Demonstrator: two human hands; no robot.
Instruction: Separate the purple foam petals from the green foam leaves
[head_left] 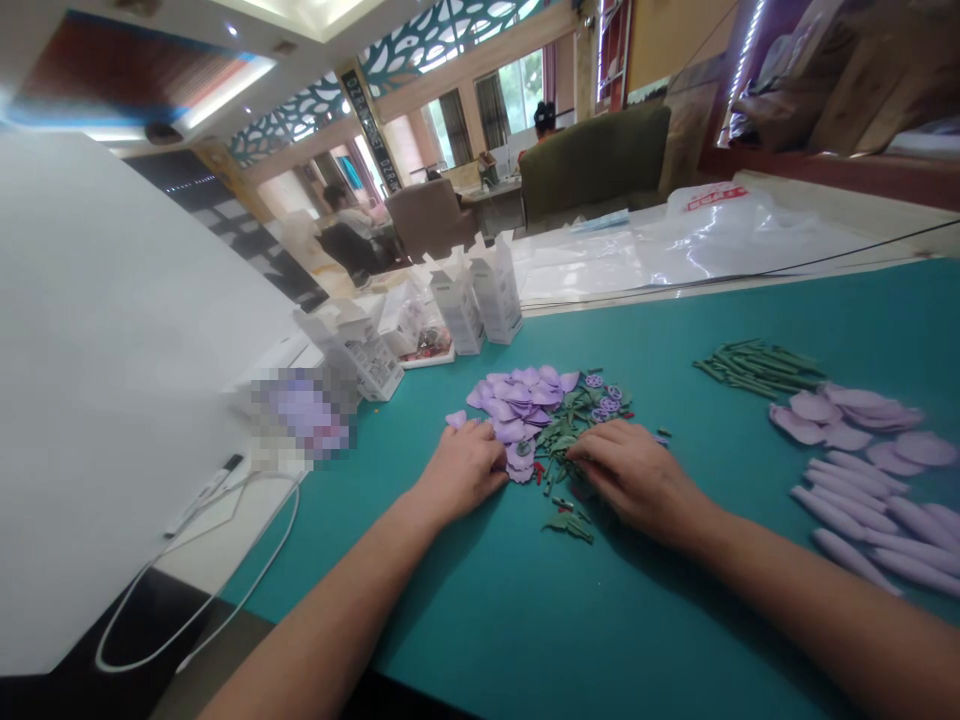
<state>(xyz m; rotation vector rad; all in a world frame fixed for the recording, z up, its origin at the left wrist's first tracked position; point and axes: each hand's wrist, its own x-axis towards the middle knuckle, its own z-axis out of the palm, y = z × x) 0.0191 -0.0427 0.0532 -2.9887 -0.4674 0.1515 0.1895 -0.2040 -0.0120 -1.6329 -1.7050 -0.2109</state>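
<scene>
My left hand [466, 468] rests on the teal mat [480, 620] at the near left edge of a pile of lilac petal pieces [517, 395]. Its fingers are loosely bent, the thumb lies apart, and nothing shows in it. Beside its fingertips are scalloped lilac discs [519, 468]. My right hand [634, 475] reaches into a heap of small green leaf pieces [574, 415], its thumb and forefinger pinched together at a green leaf piece; the other fingers are partly hidden. Small red bits [538, 472] lie between the hands. A few loose green pieces [570, 525] sit nearer me.
Dark green stems [757, 367], pale lilac rounded pieces [847, 412] and lilac tapered rods [862, 510] lie on the right. White cartons [495, 295] stand at the back. A white cable [281, 545] loops at left by a pen [204, 495]. Plastic sheeting [637, 250] lies behind the mat.
</scene>
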